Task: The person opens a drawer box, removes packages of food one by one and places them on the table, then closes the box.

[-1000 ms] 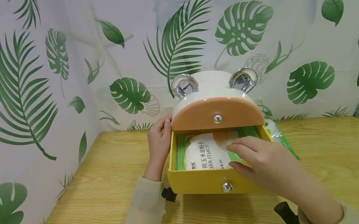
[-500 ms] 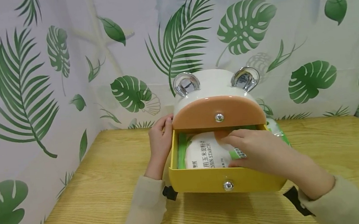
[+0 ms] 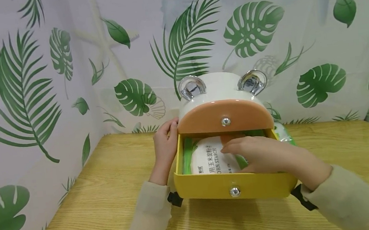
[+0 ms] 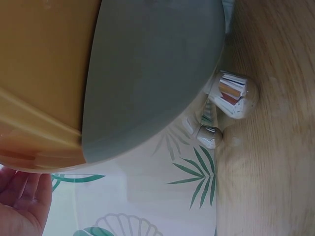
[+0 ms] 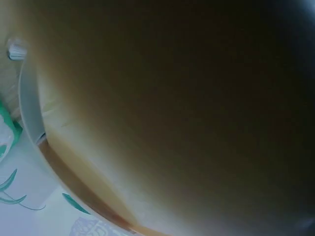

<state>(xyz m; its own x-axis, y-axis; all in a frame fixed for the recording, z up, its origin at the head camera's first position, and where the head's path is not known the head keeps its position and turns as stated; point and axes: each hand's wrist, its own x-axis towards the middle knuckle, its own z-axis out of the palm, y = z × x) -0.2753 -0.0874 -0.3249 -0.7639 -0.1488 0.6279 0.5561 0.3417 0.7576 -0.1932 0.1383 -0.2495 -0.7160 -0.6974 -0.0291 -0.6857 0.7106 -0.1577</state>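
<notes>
A small round-topped chest has a white body [image 3: 218, 85], an orange upper drawer [image 3: 198, 119] that is closed, and a yellow lower drawer [image 3: 204, 187] pulled out. In the yellow drawer lies a white and green bag of corn starch [image 3: 205, 159], label up. My right hand [image 3: 258, 156] reaches over the drawer's right part, its extended fingers over the bag and the thumb lower down, partly hidden. Along the chest's left side rests my left hand [image 3: 165, 142]; its fingers touch the side in the left wrist view. The right wrist view is mostly blocked by the yellow drawer front.
Silvery ear-shaped pieces [image 3: 251, 82] stick up from the chest top. Another white and green packet [image 3: 283, 133] lies behind its right side. Short silvery feet [image 4: 234, 93] hold the chest above the wooden table [image 3: 96, 205]. A leaf-printed cloth [image 3: 132, 53] hangs behind.
My right hand has moved lower and further left over the bag in the drawer. The left hand stays at the chest's side, and the bag lies much as before.
</notes>
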